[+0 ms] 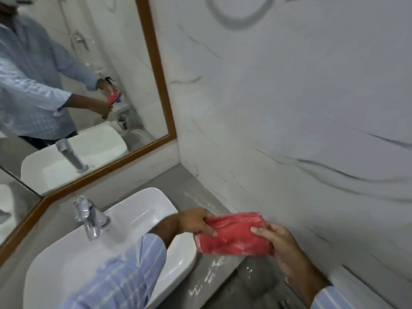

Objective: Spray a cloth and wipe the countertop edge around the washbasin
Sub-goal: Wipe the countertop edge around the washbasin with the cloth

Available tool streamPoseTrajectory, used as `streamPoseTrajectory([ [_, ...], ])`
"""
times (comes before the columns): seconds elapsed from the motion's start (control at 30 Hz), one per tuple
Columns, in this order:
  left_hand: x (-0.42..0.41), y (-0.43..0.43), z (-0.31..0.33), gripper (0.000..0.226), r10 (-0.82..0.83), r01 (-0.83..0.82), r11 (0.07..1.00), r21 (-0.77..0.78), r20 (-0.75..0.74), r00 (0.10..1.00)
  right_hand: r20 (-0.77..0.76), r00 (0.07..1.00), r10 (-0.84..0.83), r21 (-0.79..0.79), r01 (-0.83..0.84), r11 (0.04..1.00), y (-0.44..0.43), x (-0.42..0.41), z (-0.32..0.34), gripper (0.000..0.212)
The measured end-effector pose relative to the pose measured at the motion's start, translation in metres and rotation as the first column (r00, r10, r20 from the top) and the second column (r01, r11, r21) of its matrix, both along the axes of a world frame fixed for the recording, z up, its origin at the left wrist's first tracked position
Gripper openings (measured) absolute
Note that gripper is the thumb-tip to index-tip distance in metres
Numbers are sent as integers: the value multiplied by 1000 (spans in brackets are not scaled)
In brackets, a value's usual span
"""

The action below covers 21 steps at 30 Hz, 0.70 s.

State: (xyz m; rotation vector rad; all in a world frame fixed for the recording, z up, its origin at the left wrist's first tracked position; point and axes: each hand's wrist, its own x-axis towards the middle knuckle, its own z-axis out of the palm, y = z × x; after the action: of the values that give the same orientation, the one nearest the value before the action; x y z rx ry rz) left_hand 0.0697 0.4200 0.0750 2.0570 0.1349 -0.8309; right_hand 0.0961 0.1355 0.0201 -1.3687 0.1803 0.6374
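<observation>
A folded red cloth (234, 236) is held in the air between both hands, above the grey countertop (178, 179) to the right of the white washbasin (138, 210). My left hand (196, 220) grips the cloth's left edge, reaching across the basin. My right hand (278, 244) grips its right end. The counter beside the basin shows wet streaks. No spray bottle shows on the counter; a blurred one appears only as a reflection in the mirror (89, 85), by the reflected hands.
A chrome tap (89, 217) stands at the basin's back left. A wood-framed mirror runs along the back wall and reflects the person. A marble-patterned wall (289, 108) closes the counter on the right. The dark floor shows below the counter's front edge.
</observation>
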Motion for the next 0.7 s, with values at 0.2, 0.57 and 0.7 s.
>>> streamPoseTrajectory([
  [0.2, 112, 98, -9, 32, -115, 43, 934, 355, 185, 976, 107, 994, 28, -153, -11, 988, 116, 91, -20, 37],
  [0.57, 154, 184, -109, 29, -213, 136, 756, 640, 44, 976, 419, 606, 676, -786, -131, 604, 244, 108, -137, 19],
  [0.7, 142, 195, -119, 31, -89, 75, 784, 616, -8, 996, 211, 327, 921, -905, -291, 311, 237, 79, -174, 37],
])
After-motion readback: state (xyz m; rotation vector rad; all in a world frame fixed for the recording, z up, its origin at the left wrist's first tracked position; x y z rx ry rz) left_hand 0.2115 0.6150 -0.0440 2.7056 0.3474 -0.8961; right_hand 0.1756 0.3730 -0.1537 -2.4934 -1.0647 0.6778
